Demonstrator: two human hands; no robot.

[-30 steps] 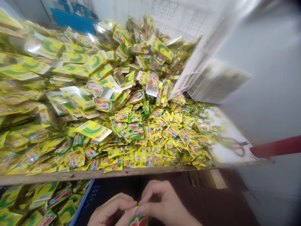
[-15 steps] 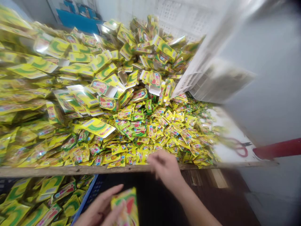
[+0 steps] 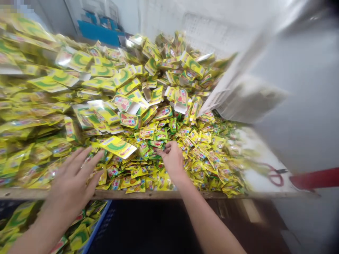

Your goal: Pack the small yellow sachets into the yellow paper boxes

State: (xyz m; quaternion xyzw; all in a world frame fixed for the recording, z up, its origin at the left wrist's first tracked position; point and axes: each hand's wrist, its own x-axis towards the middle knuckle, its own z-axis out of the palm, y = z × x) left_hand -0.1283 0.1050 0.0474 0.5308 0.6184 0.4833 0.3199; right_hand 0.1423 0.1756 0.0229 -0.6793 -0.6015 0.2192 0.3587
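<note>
My left hand (image 3: 71, 180) is open, its fingers spread over the left part of the heap, and nothing shows in it. Close to its fingertips lies a flat yellow-green carton (image 3: 118, 146) with a white edge. My right hand (image 3: 173, 160) reaches into the small yellow and green sachets (image 3: 200, 152) at the middle of the table. Its thumb and fingers are drawn together at some green sachets (image 3: 150, 150). Whatever is between those fingertips is too small to make out. Behind the sachets, small printed cartons (image 3: 129, 120) are piled up, some with flaps open.
Below the wooden table edge (image 3: 212, 195), a blue crate (image 3: 99, 225) at lower left holds more yellow-green packs. Red-handled scissors (image 3: 277, 176) lie on the white surface at right, beside a red tube (image 3: 315, 177). White printed sheets (image 3: 225, 86) stand behind the heap.
My left hand held a yellow-green pack low in front of the table; now it is empty and spread over the heap. My right hand has moved from the table edge farther into the sachets.
</note>
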